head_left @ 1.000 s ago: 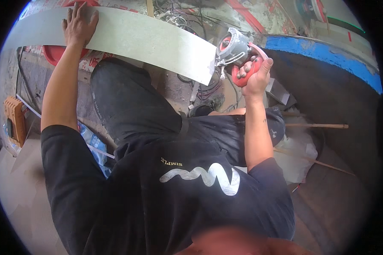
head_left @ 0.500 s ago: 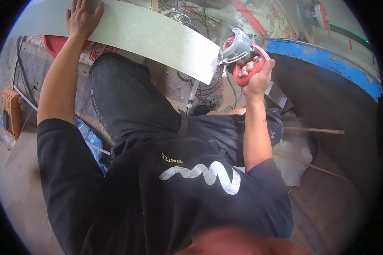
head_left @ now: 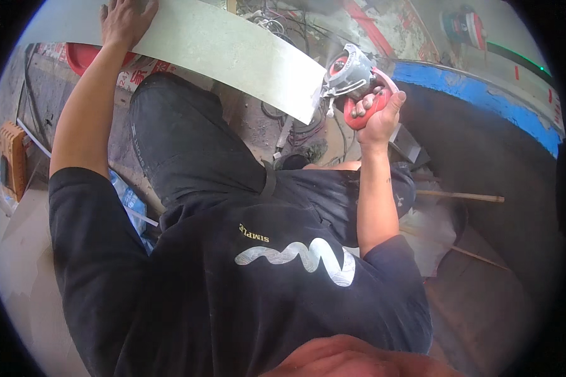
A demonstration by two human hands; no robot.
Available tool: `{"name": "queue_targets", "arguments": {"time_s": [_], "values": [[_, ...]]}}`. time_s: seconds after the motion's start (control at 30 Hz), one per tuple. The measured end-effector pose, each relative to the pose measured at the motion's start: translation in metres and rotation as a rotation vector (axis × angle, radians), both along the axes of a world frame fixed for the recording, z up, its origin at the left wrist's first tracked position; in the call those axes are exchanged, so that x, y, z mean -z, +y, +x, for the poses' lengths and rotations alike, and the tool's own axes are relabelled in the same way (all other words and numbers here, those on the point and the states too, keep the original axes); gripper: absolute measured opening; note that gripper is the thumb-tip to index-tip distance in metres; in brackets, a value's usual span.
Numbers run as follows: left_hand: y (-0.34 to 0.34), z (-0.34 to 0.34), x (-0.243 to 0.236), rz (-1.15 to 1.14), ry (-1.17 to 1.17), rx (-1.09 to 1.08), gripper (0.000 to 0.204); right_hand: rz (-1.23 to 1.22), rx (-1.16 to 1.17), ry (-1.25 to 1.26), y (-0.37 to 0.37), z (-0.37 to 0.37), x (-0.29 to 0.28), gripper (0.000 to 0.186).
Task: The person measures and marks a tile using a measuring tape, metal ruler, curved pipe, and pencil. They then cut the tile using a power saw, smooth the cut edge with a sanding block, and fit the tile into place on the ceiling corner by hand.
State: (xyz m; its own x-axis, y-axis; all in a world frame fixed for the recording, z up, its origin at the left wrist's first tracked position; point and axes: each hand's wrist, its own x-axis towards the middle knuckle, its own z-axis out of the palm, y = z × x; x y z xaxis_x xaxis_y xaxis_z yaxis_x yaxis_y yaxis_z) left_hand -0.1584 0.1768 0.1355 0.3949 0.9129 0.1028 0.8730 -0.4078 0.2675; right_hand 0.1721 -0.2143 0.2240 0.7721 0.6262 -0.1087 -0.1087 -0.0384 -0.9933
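Note:
My left hand [head_left: 124, 22] lies with spread fingers on a long pale-grey panel strip [head_left: 214, 53] that crosses the top of the view and rests over a red round object [head_left: 82, 60]. My right hand [head_left: 377, 113] grips a grey-and-red hand-held power tool [head_left: 352, 69] by its red handle. The tool's head is at the strip's right end, where a pale haze shows; whether its blade touches the strip I cannot tell. My bent legs in dark dusty trousers are below the strip.
Cables [head_left: 277, 25] tangle behind the strip. A blue band [head_left: 459, 81] edges a dark surface at right, with another round tool [head_left: 462, 28] above. Wooden sticks [head_left: 459, 195] lie right of my leg. An orange block [head_left: 12, 160] and a blue plastic bag [head_left: 126, 195] are at left.
The strip, my left hand and the red object under it sit higher in the view than a second ago. My right hand and the tool have shifted slightly right.

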Motion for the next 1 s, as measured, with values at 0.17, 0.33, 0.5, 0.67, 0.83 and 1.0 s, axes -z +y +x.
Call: {"name": "queue_targets", "arguments": {"time_s": [0.17,0.33,0.5,0.67,0.83,1.0], "values": [[0.002,0.003,0.004,-0.006,-0.025,0.025,0.061,-0.01,0.048,0.043,-0.003,-0.001,0.0,0.073],[0.003,0.002,0.007,0.004,-0.039,0.021,0.062,0.001,0.012,0.101,-0.004,0.0,0.001,0.071],[0.006,0.003,0.008,0.03,-0.022,0.024,0.062,-0.055,0.015,0.083,-0.004,-0.002,-0.002,0.072],[0.009,0.002,0.013,0.033,-0.059,0.025,0.061,-0.097,0.042,0.08,-0.005,-0.002,0.004,0.075],[0.006,0.009,0.0,0.003,-0.027,0.035,0.06,-0.036,0.023,0.151,-0.007,-0.001,0.002,0.067],[0.011,0.006,0.009,0.044,-0.017,0.033,0.06,-0.04,0.009,0.115,-0.007,-0.002,0.005,0.071]]}}
